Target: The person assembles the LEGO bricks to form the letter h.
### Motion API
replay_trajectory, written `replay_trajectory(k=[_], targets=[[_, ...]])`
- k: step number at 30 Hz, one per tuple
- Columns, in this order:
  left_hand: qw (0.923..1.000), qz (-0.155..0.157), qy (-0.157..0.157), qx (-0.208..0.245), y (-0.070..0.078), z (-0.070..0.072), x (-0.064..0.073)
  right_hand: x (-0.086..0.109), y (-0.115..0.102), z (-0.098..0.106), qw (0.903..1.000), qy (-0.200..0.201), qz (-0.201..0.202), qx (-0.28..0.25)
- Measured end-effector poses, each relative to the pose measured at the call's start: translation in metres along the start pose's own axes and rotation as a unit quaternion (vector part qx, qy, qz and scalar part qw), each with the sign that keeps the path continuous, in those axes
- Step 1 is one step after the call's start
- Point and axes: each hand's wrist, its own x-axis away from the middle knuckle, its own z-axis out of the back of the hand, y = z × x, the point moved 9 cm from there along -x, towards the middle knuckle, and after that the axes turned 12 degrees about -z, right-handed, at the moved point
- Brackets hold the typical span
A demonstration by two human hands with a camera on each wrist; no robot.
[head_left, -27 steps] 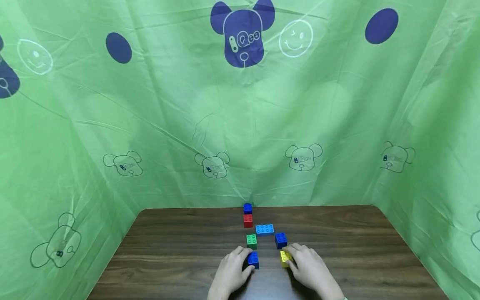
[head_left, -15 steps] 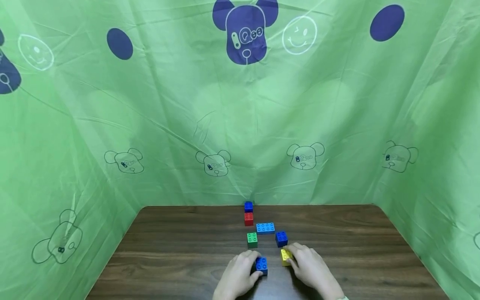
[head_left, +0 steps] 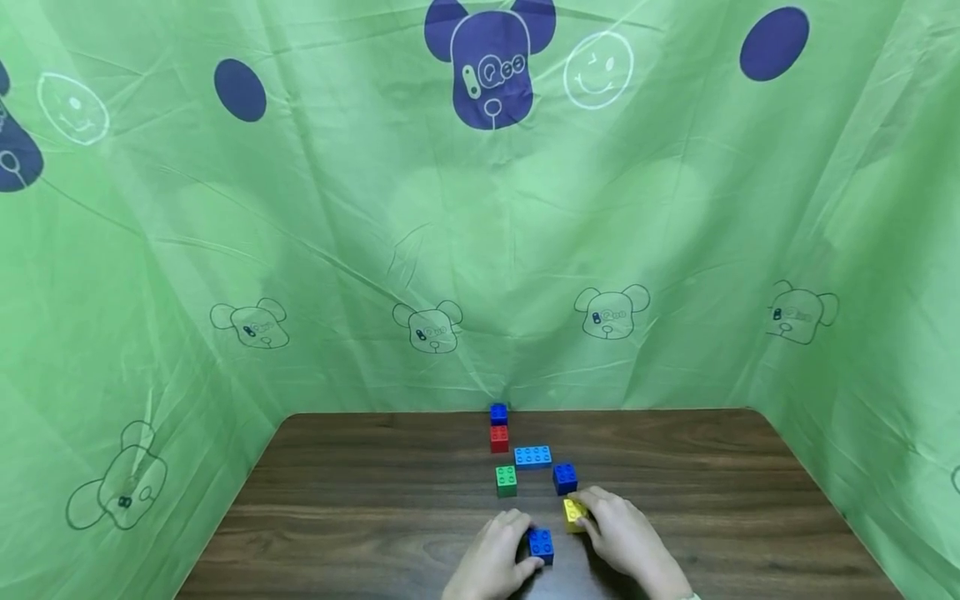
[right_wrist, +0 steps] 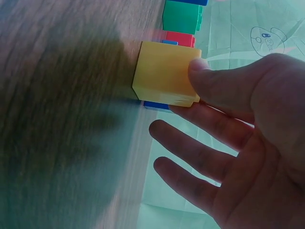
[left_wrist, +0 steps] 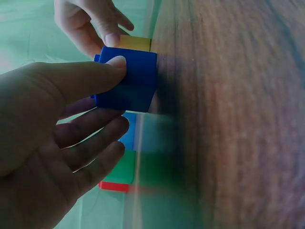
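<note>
Soft light brightens the creased green fabric backdrop [head_left: 525,242]; the dark brown wood-grain tabletop [head_left: 337,500] blurs in both wrist views

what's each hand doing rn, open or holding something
Left hand: pinching the nearest blue block.
Right hand: pinching the yellow block.

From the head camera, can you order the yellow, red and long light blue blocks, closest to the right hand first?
1. Yellow block: pinched by the right hand.
2. Long light blue block: beyond, leftward.
3. Red block: farther back and left.
</note>
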Motion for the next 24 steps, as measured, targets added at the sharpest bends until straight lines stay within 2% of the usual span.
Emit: replay_trajectory(k=[5, 9, 14, 19, 24], targets=[[0.9985, -0.013, 0.025, 0.047, -0.002, 0.000, 0.000, 0.000, 0.000, 0.001, 0.9999, 0.008, 0.000, 0.013], [0.9972, -0.028, 0.048, 0.049, -0.003, 0.001, 0.002, 0.001, 0.001, 0.000, 0.9998, 0.008, 0.002, 0.019], [0.9963, -0.021, 0.061, 0.057, -0.008, -0.001, 0.004, 0.003, -0.004, 0.002, 0.9993, 0.021, 0.022, 0.020], [0.9961, -0.009, 0.057, 0.066, -0.012, -0.002, 0.005, 0.003, -0.015, 0.010, 0.9980, 0.041, 0.045, -0.019], [0.9943, 0.016, 0.055, 0.090, -0.016, -0.003, 0.004, 0.006, -0.030, 0.019, 0.9958, 0.015, 0.055, -0.072]])
